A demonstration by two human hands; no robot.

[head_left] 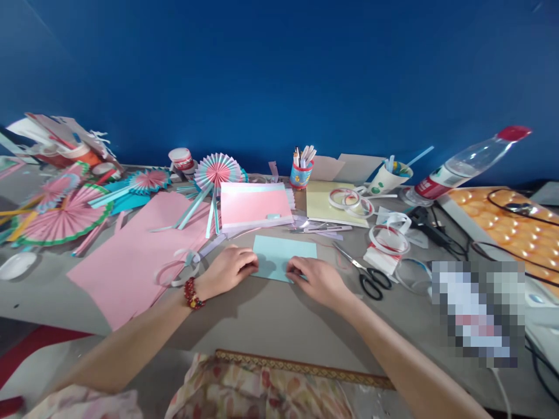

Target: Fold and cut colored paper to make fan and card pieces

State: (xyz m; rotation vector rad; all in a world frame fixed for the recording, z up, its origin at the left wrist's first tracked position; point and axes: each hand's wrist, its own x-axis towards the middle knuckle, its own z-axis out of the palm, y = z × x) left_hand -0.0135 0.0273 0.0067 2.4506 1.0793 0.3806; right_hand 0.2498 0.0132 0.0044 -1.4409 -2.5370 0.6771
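A light blue sheet of paper (286,250) lies on the grey table in front of me. My left hand (229,270), with a red bead bracelet (192,294) at its wrist, has its fingers closed at the sheet's lower left edge. At the lower right edge, the curled fingers of my right hand (321,282) pinch the paper; its fingertips are partly hidden. Just beyond the sheet rests a craft knife (314,229). Black-handled scissors (364,270) lie to the right of my right hand.
Pink paper (144,256) and folded paper fans (217,173) spread over the left side. A pink-topped stack (255,203), a pen cup (301,173) and a yellow pad (321,203) stand behind. Tape rolls (388,238), a tilted bottle (463,169) and cables (441,233) occupy the right.
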